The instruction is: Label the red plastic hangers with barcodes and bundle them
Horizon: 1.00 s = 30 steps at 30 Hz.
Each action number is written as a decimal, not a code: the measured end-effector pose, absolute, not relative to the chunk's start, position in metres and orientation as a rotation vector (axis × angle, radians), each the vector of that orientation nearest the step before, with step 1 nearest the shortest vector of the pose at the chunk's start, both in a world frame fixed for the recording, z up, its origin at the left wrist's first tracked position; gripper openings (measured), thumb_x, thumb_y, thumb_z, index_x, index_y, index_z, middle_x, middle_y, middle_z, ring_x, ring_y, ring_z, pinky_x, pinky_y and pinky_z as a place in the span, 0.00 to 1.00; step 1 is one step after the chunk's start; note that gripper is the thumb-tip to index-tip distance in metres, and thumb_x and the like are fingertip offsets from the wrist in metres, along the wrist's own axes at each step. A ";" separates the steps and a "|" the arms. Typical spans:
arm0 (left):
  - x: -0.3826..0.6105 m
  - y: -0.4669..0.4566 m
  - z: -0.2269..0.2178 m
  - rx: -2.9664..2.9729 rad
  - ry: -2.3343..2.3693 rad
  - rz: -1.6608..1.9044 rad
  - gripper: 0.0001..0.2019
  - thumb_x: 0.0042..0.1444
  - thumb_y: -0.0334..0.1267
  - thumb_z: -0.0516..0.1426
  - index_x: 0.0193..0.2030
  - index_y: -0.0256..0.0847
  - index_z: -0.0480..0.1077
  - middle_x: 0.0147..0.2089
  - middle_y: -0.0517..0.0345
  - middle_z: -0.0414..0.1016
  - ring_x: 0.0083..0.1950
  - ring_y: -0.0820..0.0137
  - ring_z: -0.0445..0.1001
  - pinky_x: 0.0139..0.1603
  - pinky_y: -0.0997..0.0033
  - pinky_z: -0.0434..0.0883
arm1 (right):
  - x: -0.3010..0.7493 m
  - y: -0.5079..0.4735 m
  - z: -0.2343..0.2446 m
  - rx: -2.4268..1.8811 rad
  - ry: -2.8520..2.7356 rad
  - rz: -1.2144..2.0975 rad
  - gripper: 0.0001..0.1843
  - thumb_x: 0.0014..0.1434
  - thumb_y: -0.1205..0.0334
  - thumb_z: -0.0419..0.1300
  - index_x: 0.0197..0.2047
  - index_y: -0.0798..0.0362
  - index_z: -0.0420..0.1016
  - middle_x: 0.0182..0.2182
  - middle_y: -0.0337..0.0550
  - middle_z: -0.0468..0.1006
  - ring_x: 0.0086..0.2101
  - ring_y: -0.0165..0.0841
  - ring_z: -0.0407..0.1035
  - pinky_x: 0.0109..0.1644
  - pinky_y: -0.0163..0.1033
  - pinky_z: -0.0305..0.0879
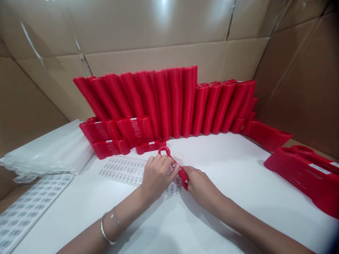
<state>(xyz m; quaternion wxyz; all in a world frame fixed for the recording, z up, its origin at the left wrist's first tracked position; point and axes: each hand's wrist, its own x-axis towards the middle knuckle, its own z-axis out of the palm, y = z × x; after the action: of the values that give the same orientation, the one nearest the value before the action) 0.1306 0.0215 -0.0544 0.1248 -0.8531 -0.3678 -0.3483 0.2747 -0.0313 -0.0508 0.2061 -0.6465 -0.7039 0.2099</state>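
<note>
A red plastic piece [182,174] with a ring at each end is held at a slant above the white table. My right hand [198,181] grips its near end, fingers wrapped round the edge. Over its middle lies my left hand [159,173], fingers bent and thumb pressed to the piece beside a small white label. The left fingers hide part of the piece. Below my hands lies a sheet of barcode labels [124,171], partly covered by the left hand. A thin rubber band [178,156] rests on the table just beyond the piece.
Tall stacks of red pieces [164,102] stand along the cardboard wall [172,58]. Shorter banded bundles [109,146] sit in front, left. More red stacks [304,173] lie at right. Clear plastic bags [53,151] and another label sheet [31,211] are at left.
</note>
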 end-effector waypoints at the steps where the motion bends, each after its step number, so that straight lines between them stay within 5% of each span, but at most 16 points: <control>1: 0.129 0.025 -0.053 -2.435 -1.049 -1.036 0.10 0.56 0.41 0.51 0.29 0.38 0.65 0.24 0.59 0.67 0.28 0.70 0.64 0.31 0.68 0.56 | 0.275 -0.032 -0.051 -1.788 -1.954 0.589 0.10 0.47 0.77 0.44 0.27 0.53 0.61 0.26 0.42 0.69 0.25 0.29 0.60 0.26 0.33 0.47; 7: 0.116 0.035 -0.033 -2.504 -1.360 -1.332 0.12 0.54 0.46 0.53 0.38 0.39 0.62 0.26 0.62 0.64 0.26 0.74 0.62 0.27 0.74 0.60 | 0.274 -0.034 -0.045 -1.616 -1.896 0.655 0.12 0.49 0.75 0.44 0.30 0.53 0.65 0.30 0.43 0.71 0.29 0.31 0.63 0.30 0.32 0.52; 14: 0.114 0.030 -0.028 -2.881 -1.370 -1.705 0.09 0.57 0.31 0.46 0.44 0.40 0.62 0.40 0.56 0.68 0.38 0.72 0.68 0.37 0.73 0.66 | 0.285 -0.026 -0.044 -1.601 -1.792 0.670 0.17 0.43 0.77 0.44 0.31 0.54 0.68 0.30 0.42 0.73 0.29 0.32 0.64 0.30 0.32 0.55; 19: 0.110 0.022 -0.025 -3.189 -0.974 -1.208 0.19 0.46 0.22 0.45 0.42 0.40 0.66 0.42 0.54 0.69 0.44 0.67 0.66 0.46 0.66 0.63 | 0.303 -0.015 -0.046 -1.570 -1.672 0.673 0.28 0.37 0.78 0.43 0.40 0.53 0.70 0.34 0.42 0.74 0.33 0.33 0.66 0.34 0.32 0.58; 24: 0.112 0.024 -0.028 -3.415 -1.147 -0.964 0.12 0.49 0.27 0.44 0.27 0.38 0.68 0.30 0.58 0.71 0.35 0.69 0.68 0.39 0.71 0.65 | 0.306 -0.013 -0.048 -1.631 -1.760 0.625 0.27 0.36 0.79 0.43 0.38 0.53 0.71 0.31 0.41 0.75 0.31 0.33 0.66 0.32 0.32 0.56; 30: 0.120 0.046 -0.060 -3.258 -1.432 -0.815 0.12 0.48 0.26 0.47 0.37 0.38 0.67 0.36 0.56 0.71 0.36 0.68 0.68 0.36 0.72 0.65 | 0.300 -0.018 -0.050 -1.652 -1.842 0.639 0.23 0.36 0.79 0.43 0.33 0.53 0.69 0.30 0.41 0.74 0.29 0.31 0.65 0.29 0.30 0.55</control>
<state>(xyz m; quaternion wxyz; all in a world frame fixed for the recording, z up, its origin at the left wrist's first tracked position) 0.1197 0.0458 -0.0600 -0.2519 -0.8636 -0.3795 -0.2160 0.3001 -0.0177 -0.0502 0.2891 -0.6188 -0.6901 0.2394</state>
